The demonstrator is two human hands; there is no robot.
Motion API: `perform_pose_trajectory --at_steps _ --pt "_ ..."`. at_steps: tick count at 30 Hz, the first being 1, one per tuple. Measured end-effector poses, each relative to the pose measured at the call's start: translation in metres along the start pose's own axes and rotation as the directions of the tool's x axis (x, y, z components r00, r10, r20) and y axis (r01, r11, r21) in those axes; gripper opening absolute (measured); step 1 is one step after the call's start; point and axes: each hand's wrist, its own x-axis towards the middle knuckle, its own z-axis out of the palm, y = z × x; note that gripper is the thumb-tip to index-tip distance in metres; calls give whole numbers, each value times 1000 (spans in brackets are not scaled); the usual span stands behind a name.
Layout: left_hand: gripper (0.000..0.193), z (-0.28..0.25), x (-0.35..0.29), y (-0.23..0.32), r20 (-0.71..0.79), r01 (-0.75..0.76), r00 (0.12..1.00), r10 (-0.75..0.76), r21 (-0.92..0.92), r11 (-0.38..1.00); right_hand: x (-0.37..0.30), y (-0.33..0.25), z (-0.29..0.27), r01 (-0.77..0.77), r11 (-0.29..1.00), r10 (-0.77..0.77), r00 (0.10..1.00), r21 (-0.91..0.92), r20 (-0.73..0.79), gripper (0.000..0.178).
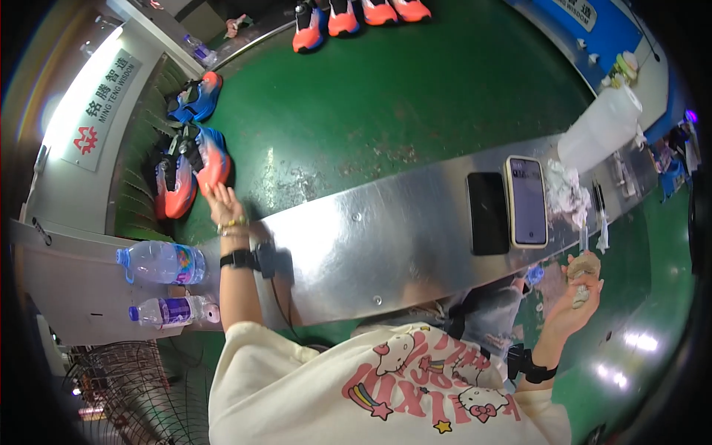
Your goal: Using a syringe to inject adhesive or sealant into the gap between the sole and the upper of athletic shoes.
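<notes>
My left hand point(225, 206) reaches out over the near left edge of the green belt. Its fingers are stretched and slightly apart, with the tips at the toe of an orange, white and blue sneaker point(212, 165); whether they press on it I cannot tell. A matching sneaker point(176, 193) lies close beside that one, to its left. My right hand point(580, 293) is low on the right, past the metal ledge, with its fingers closed round a beige-grey lump point(584, 265). A paler bit of it shows between the fingers.
A metal ledge point(334, 252) bears a black phone point(488, 213), a cased phone point(527, 200), crumpled white tissue point(568, 194) and a white roll point(602, 127). Two water bottles point(165, 263) lie at left. More sneakers stand at the far edge point(343, 18) and far left point(199, 98).
</notes>
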Motion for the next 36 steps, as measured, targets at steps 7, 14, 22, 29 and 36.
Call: perform_pose_trajectory --at_steps 7,14,22,29,36 --pt "44 155 -127 -30 -65 184 966 -248 850 493 34 55 -17 98 988 -105 993 -117 -50 31" --pt "58 177 -252 -46 225 -452 845 -485 785 -424 18 51 -10 125 982 -116 991 -143 71 44" --pt "56 174 -252 -59 283 -479 858 -428 743 -468 18 43 -16 141 986 -133 987 -84 91 49" --pt "56 173 -256 -55 244 -451 866 -437 760 -468 43 57 -9 266 958 -261 964 -109 59 46" --pt "55 174 -253 -54 229 -435 871 -434 770 -467 76 72 4 373 894 -409 906 -249 -111 38"
